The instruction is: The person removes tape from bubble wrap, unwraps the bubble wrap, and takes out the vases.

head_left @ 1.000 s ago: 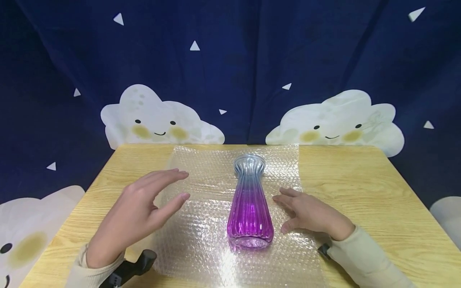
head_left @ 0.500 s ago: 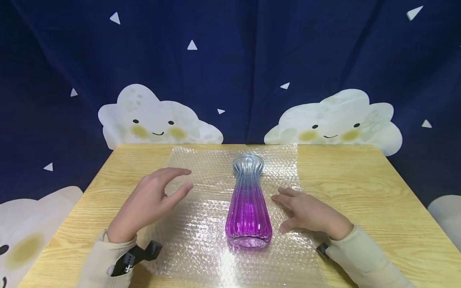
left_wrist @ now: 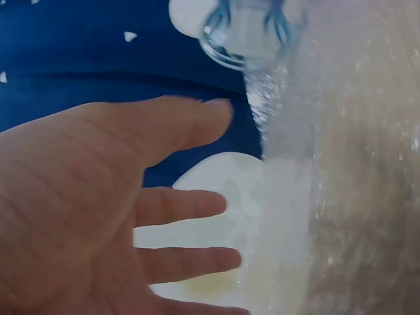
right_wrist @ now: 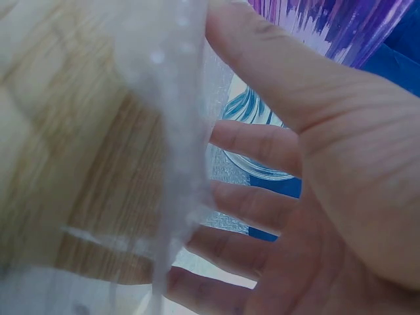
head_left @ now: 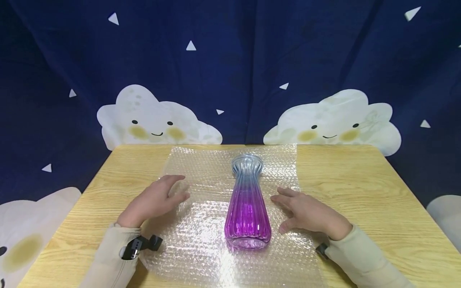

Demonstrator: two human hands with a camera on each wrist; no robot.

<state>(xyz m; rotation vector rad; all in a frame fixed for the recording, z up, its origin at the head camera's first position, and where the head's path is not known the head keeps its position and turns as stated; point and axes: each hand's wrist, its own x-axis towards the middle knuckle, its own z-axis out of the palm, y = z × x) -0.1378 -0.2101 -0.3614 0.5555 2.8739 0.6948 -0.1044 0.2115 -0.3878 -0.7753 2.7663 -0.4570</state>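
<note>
A ribbed glass vase (head_left: 248,208), purple fading to pale blue, lies on its side with its mouth toward the far edge. Beneath it a sheet of clear bubble wrap (head_left: 201,236) is spread on the table. My left hand (head_left: 155,202) is low over the sheet's left part, apart from the vase, thumb and fingers spread with nothing between them. To the vase's right, my right hand (head_left: 311,212) rests at the bubble wrap's right side, fingers extended and a small gap from the glass. In the right wrist view, bubble wrap (right_wrist: 184,131) overlaps some fingertips.
The wooden table (head_left: 360,180) extends past the bubble wrap on both sides. Behind it hangs a dark blue curtain (head_left: 230,60) with white clouds and triangles. A small black camera (head_left: 142,244) is strapped to the left wrist.
My left hand has come down toward the bubble wrap, its forearm shifting right and forward. The right hand and the vase stay in place.
</note>
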